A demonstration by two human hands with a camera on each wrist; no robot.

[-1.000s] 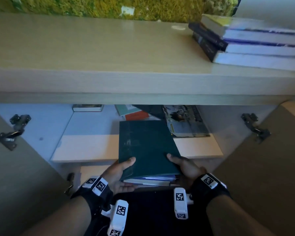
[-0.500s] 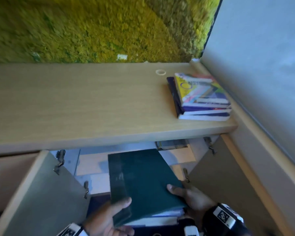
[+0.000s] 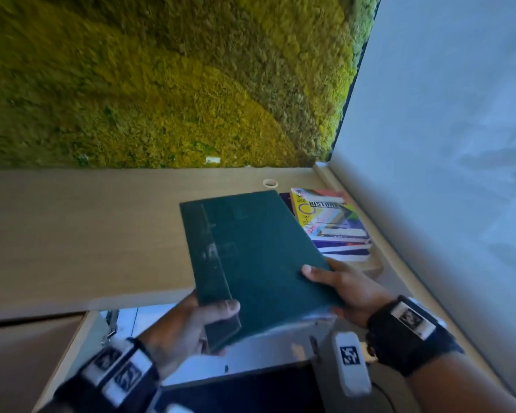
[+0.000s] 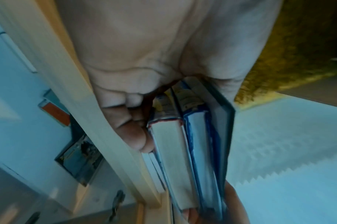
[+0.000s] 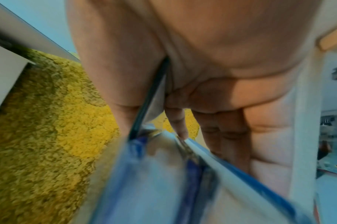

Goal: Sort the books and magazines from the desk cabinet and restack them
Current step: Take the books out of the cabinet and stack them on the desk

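Note:
Both hands carry a pile of books topped by a dark green hardback [image 3: 251, 251], held tilted above the front edge of the desk top [image 3: 87, 234]. My left hand [image 3: 191, 323] grips the pile's near left corner, thumb on the green cover, fingers underneath. My right hand [image 3: 337, 284] grips the near right side the same way. The left wrist view shows the pile edge-on [image 4: 183, 151], several books with blue and white covers. In the right wrist view the pile [image 5: 173, 174] is blurred. A stack of books [image 3: 334, 228] with a colourful "HISTORY" cover lies at the desk's right end.
A moss wall [image 3: 161, 84] rises behind the desk and a pale blind [image 3: 444, 144] runs along the right. A small white ring [image 3: 270, 183] lies near the stack. Below the desk, the open cabinet [image 4: 29, 106] still holds a magazine [image 4: 79, 159] and an orange-edged book [image 4: 54, 112].
The pile with the green book has come out of the cabinet and up over the desk top, toward the stack on the right. My head view has lifted from the cabinet to the desk.

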